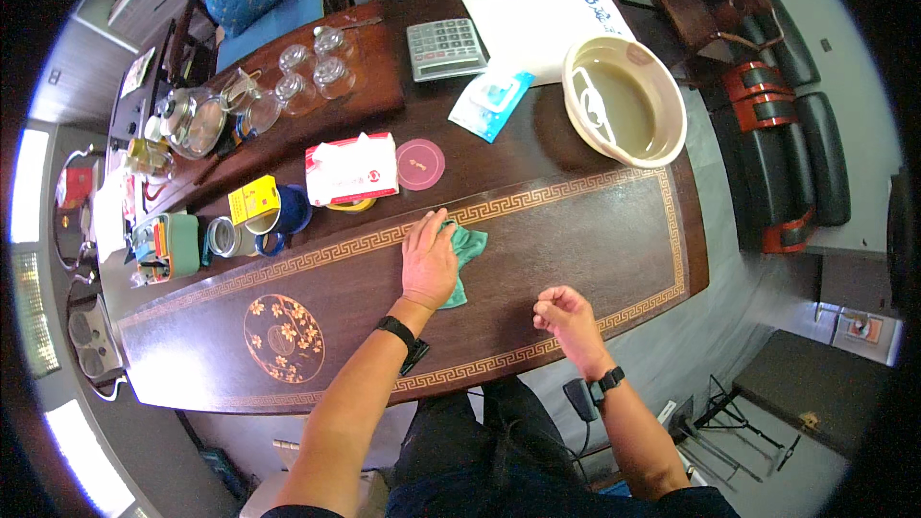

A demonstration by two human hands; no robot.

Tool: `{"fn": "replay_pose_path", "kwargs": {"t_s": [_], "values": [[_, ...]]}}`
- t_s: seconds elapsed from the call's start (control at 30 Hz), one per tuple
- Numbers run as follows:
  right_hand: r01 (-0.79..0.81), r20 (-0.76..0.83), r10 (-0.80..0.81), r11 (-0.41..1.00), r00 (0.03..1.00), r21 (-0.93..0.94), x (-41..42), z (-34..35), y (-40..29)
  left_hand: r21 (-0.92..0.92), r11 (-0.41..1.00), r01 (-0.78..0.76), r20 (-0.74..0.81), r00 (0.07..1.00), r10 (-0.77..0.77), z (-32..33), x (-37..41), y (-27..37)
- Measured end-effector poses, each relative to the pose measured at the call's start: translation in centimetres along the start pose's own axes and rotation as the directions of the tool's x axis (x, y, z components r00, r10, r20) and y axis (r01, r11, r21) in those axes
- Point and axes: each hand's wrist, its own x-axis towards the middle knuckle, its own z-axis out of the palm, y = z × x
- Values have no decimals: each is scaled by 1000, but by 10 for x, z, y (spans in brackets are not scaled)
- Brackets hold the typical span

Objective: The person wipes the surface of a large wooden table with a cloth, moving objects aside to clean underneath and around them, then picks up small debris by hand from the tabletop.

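Note:
My left hand (430, 262) lies palm down on a crumpled green cloth (469, 246) on the dark wooden tabletop. Part of the cloth is hidden under the palm and fingers. To the right, near the table's front edge, my right hand (570, 320) is held with its fingers curled in, and nothing shows in it. The mat (345, 316) under the cloth has a gold key-pattern border and a round flower motif (284, 338). Beyond the left hand are a tissue box (351, 171) and a round pink coaster (421, 165).
A basin of murky water (624, 104) stands at the back right, beside a calculator (446, 50), a wipes packet (492, 102) and a white sheet (518, 21). Glass lids (316, 68), a blue mug (291, 210), a yellow box (255, 200) and a green organizer (169, 248) stand left.

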Motion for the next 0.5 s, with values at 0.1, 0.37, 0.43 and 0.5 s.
{"fn": "replay_pose_path", "kwargs": {"t_s": [0.1, 0.37, 0.43, 0.5], "values": [[-1, 7, 0, 997, 1000, 83, -15, -8, 17, 89, 996, -23, 77, 997, 16, 2, 2, -1], [-10, -15, 12, 993, 1000, 115, -50, -22, 44, 237, 972, 12, 297, 951, -84, -9, 15, 11], [0, -20, 3, 993, 1000, 122, -55, -28, 54, 253, 967, 11, 316, 944, -93, -8, 15, 9], [23, -32, -18, 987, 999, 160, -63, -35, 67, 276, 961, -7, 279, 957, -73, -4, 16, 6]]}}
